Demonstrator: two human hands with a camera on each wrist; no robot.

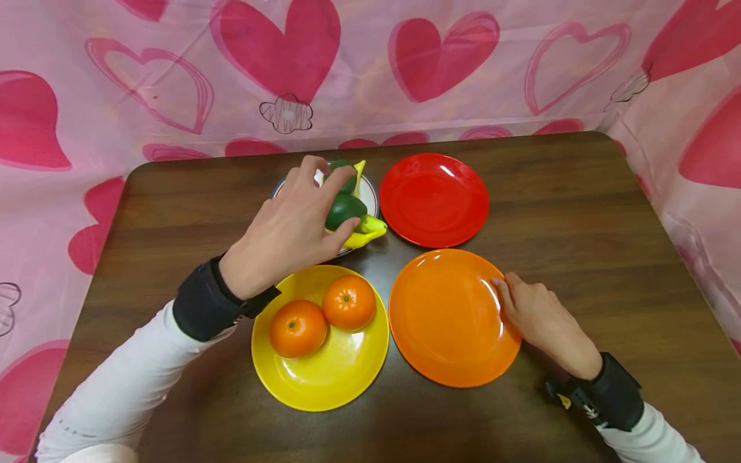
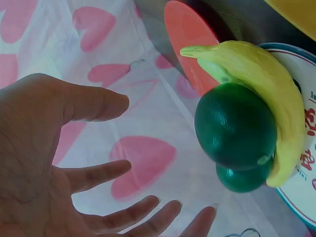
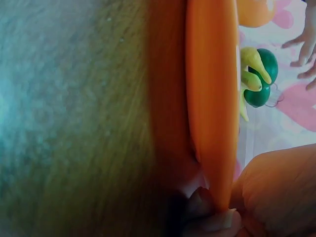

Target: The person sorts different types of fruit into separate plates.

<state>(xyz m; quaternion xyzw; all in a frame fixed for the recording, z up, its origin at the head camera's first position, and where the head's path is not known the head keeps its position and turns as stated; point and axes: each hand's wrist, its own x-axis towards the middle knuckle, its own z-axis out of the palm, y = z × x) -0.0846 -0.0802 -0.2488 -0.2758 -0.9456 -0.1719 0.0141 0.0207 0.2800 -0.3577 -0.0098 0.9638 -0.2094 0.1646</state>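
My left hand (image 1: 289,222) hovers over a white plate (image 1: 372,196) with a dark rim, thumb and fingers spread apart. Two dark green oval fruits (image 2: 234,126) and yellow bananas (image 2: 286,98) lie on that plate, partly hidden by the hand in the head view. The left wrist view shows a gap between the fingers and the fruit. On the right, my right hand (image 1: 541,318) pinches the right rim of an orange plate (image 1: 451,318), with fingertips below the rim in the right wrist view. Nothing lies on the orange plate.
Two oranges (image 1: 298,328) sit on a yellow plate (image 1: 324,382) at front left, close beside the orange plate. A red plate (image 1: 434,199) lies behind the orange one. The brown wooden table (image 1: 585,212) backs onto a pink heart-patterned cloth (image 1: 359,58).
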